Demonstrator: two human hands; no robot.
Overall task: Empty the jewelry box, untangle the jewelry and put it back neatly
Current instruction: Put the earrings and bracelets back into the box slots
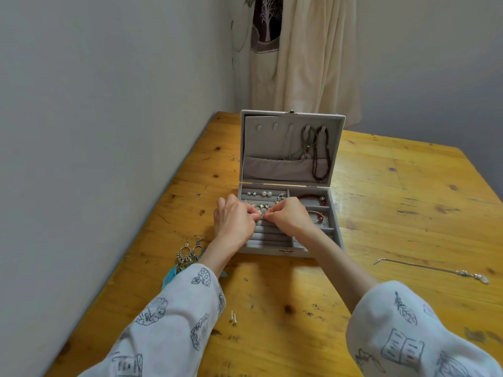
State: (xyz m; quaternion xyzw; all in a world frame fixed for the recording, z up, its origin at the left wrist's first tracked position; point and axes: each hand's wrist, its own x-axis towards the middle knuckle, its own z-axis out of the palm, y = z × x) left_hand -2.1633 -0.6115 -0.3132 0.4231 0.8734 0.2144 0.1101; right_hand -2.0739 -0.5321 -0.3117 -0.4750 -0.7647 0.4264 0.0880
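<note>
Yellow-orange pine boards, knotted and scuffed, form the table (381,213) that fills the lower view. Nearest, two forearms in pale printed sleeves reach forward across it. Between them two small stud earrings (233,318) lie on the wood; to the left sits a pair of silver and turquoise drop earrings (190,253), and to the right a silver chain necklace (432,270) lies stretched out. Further on, the grey jewelry box (333,213) stands open, just beside the table's left edge. The left hand (234,221) and right hand (290,217) meet over its ring-roll section, fingers curled and pinching a small metal piece (261,212) between them; what it is cannot be told. Earrings sit in the rolls behind, bracelets in the right compartments. Dark bead necklaces (321,153) hang on hooks inside the raised lid. Beyond, plain grey-white walls meet at a corner where a cream curtain (307,63) hangs.
</note>
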